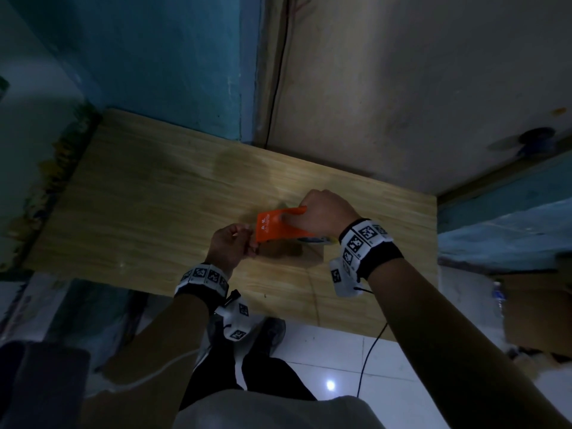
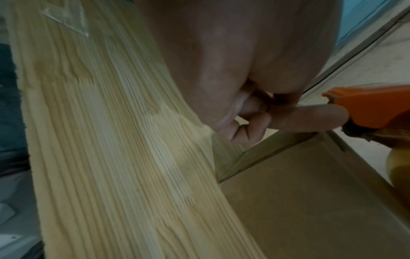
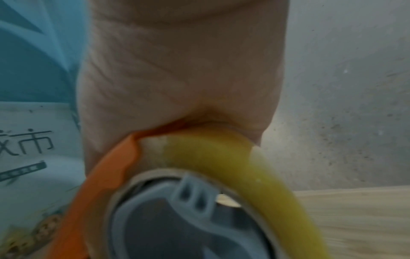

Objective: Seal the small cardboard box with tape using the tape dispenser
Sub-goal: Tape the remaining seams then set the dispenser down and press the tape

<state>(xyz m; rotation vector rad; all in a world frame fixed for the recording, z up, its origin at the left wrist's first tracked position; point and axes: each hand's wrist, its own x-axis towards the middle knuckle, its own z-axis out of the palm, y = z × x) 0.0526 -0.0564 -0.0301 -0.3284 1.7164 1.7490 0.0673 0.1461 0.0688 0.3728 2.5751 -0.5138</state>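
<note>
Cardboard of a small brown box [image 2: 310, 201] is seen plainly only from the left wrist, where a flat panel and a folded edge lie on the pale wood-grain table [image 2: 111, 157], just below the curled left fingers [image 2: 250, 129]. In the head view the box [image 1: 288, 250] is largely covered by the orange plastic tape dispenser [image 1: 278, 226] held over it, and only a dark brown patch shows beneath the dispenser.

The dispenser is gripped from above by the right hand [image 1: 325, 215], fingers wrapped over its body and the thumb pressed on its flat orange side. From the right wrist only the palm [image 3: 182, 70] is visible, seated on the dispenser's orange rim [image 3: 106, 171], with the yellowish roll of tape [image 3: 233, 161] and its grey hub [image 3: 177, 219] shown close up; these are barely seen from the head.

The left hand [image 1: 230, 244] is placed at the dispenser's front edge, fingers bent inward. In the left wrist view one extended finger [image 2: 310, 117] touches the orange nose of the dispenser [image 2: 372, 106]. Whether tape is pinched there cannot be told.

A crumpled scrap of clear film [image 2: 66, 17] lies on the table, well apart from the fingers.

A black cable [image 1: 370, 360] hangs past the table's near edge.
</note>
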